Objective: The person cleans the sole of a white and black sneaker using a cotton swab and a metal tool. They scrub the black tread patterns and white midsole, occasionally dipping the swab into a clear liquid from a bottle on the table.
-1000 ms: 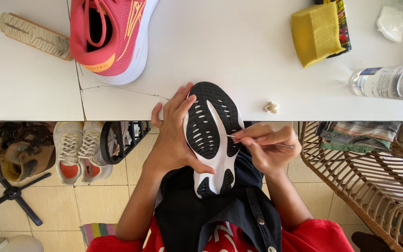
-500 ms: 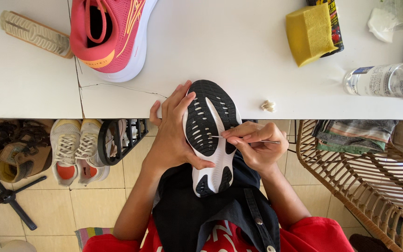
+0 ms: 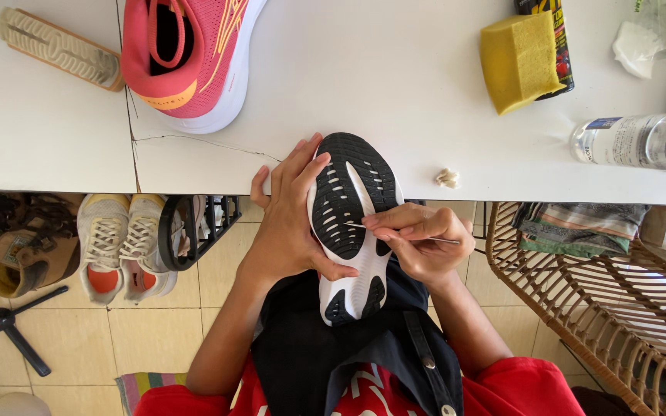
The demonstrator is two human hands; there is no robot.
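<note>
A running shoe [image 3: 352,223] is held sole-up at the table's near edge, over my lap. Its sole is black with white grooves and a white midsection. My left hand [image 3: 290,219] wraps its left side, thumb across the white part. My right hand [image 3: 418,239] pinches a thin pointed pick [image 3: 402,233], whose tip rests in a groove of the black tread.
On the white table [image 3: 395,92] lie a pink shoe [image 3: 183,58], a tan insole [image 3: 59,48], a yellow sponge [image 3: 519,58], a clear bottle [image 3: 641,141] and a small beige crumb [image 3: 448,178]. Shoes [image 3: 121,243] sit on a rack below; a wicker basket [image 3: 610,300] stands at the right.
My right hand with the pick has shifted slightly along the tread. The shoe and my left hand hold about the same place.
</note>
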